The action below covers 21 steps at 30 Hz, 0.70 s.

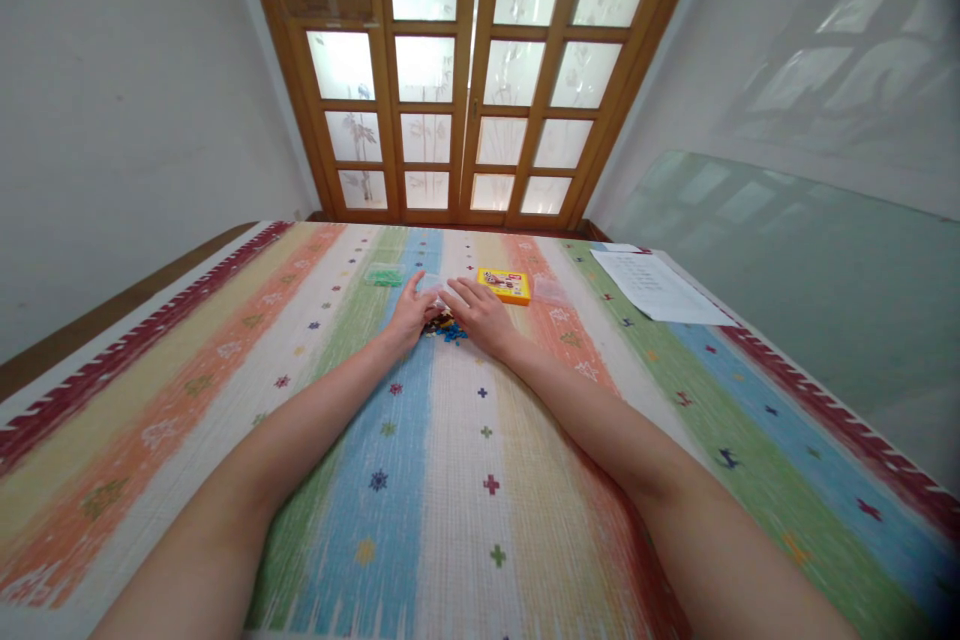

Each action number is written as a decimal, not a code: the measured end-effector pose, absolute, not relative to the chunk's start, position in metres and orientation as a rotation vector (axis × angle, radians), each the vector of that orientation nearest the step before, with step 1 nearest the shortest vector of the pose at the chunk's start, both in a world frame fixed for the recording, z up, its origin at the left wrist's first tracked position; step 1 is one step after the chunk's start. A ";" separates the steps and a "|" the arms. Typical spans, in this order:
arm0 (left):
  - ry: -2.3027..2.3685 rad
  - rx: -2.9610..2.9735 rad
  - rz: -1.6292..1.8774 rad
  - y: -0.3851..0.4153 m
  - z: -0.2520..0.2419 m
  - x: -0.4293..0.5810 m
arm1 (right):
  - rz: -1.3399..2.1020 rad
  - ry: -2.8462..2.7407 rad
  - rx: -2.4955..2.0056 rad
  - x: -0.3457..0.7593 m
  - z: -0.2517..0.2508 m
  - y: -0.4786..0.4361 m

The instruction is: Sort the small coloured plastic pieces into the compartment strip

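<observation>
My left hand (409, 312) is curled at the left edge of a clear plastic box (432, 282), its fingers against the box's side. From the right, my right hand (484, 316) reaches over with bent fingers, their tips close to the box and to my left hand. Whatever those fingertips pinch is too small to make out. Below and between both hands lies a loose pile of small pieces (450, 331), blue in front and dark, brown and pale behind. My hands hide part of the pile and of the box.
A clear tray with green pieces (385, 275) stands to the left of my hands. A yellow box (504, 287) and a clear plastic lid (551, 291) lie to the right. Printed paper (660, 287) rests near the right edge of the striped tablecloth (457, 480).
</observation>
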<state>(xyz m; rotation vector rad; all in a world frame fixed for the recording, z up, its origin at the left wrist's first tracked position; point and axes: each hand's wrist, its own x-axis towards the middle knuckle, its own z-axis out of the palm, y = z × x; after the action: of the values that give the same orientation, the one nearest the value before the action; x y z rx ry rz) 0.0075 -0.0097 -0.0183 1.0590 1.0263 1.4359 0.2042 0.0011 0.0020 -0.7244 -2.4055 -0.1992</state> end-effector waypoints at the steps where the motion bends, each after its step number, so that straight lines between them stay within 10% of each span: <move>1: 1.029 1.038 1.416 -0.008 -0.017 0.005 | -0.194 -2.405 -0.721 0.202 0.002 0.003; 21: 2.275 1.754 1.120 0.029 -0.034 -0.132 | -0.121 -2.489 -1.126 0.119 -0.002 0.085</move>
<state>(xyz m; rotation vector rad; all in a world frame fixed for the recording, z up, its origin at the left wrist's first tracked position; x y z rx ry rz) -0.1321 0.0295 -0.0344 1.7540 2.2745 1.1198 0.1194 0.0846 -0.0020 -1.1256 -2.4893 -0.1214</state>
